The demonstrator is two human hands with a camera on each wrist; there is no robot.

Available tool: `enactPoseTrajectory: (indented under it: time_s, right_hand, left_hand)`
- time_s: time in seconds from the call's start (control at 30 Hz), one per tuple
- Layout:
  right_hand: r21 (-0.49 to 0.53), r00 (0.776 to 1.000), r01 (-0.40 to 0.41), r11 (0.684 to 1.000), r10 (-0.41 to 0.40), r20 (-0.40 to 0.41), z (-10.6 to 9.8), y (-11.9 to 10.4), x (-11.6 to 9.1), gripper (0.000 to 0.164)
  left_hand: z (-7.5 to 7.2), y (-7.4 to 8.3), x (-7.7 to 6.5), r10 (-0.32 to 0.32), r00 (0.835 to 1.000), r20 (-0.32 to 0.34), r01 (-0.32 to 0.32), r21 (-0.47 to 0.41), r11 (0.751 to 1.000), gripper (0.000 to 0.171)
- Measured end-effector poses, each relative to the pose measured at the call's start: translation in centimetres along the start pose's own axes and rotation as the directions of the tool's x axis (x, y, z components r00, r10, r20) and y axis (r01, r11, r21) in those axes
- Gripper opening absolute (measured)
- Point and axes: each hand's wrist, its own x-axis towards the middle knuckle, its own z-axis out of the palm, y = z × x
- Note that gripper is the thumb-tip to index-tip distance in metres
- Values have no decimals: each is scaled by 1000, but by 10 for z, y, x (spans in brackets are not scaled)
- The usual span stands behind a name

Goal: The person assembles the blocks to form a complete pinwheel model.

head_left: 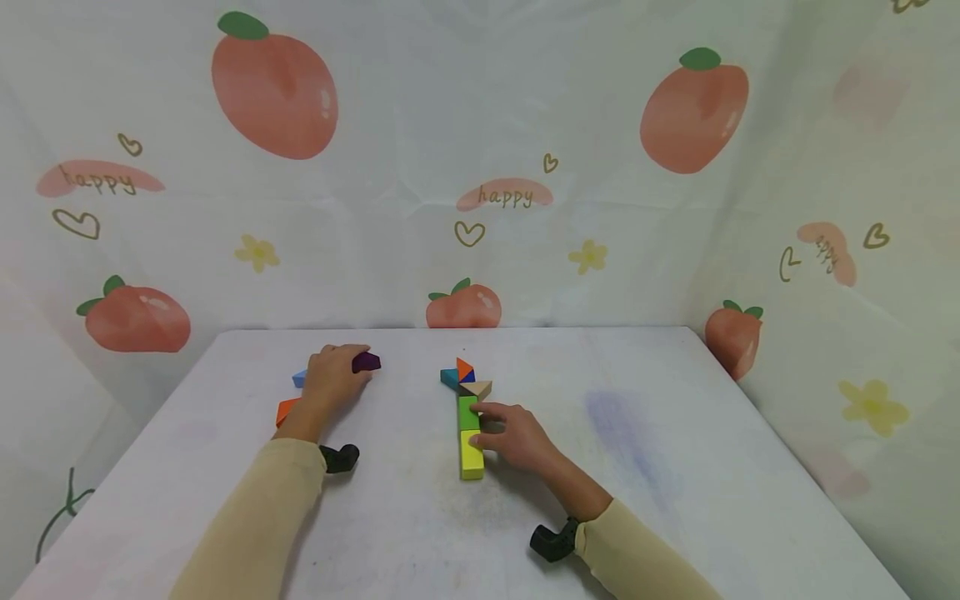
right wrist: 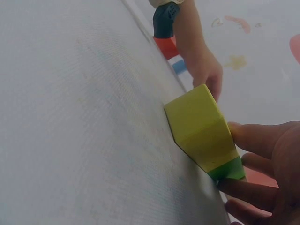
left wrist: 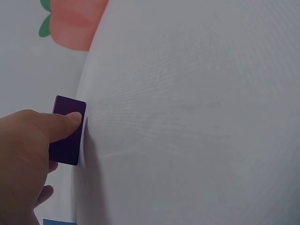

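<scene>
My left hand (head_left: 333, 385) pinches a purple block (head_left: 367, 362) at the table's far left; the left wrist view shows the thumb on the block's (left wrist: 65, 147) face. My right hand (head_left: 525, 440) is at the middle, its thumb and forefinger touching the right side of a row of two blocks. In that row a green block (head_left: 468, 414) lies beyond a yellow block (head_left: 472, 461), end to end. Past the green one sit a tan triangle (head_left: 477, 388), a teal piece (head_left: 449, 379), an orange triangle (head_left: 465, 367) and a dark blue triangle (head_left: 468, 377).
Partly behind the left hand and forearm lie a light blue block (head_left: 298, 380) and an orange block (head_left: 285, 409). A white cloth printed with peaches (head_left: 275, 96) hangs behind the white table (head_left: 405, 525). Each wrist wears a black device (head_left: 553, 542).
</scene>
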Motion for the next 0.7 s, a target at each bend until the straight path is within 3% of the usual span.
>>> enactPoseTrajectory:
  time_s: [0.2,0.7]
  right_hand:
    - [7,1000,7,1000,-7,0,-1,-1,-1,51]
    - [2,1000,12,1000,-12,-3,0,2,0,52]
  left_hand:
    - [-2,0,0,-8,1000,15,8,-7,1000,46]
    - [-3,-2,-2,42,999,-11,-42,-11,999,33]
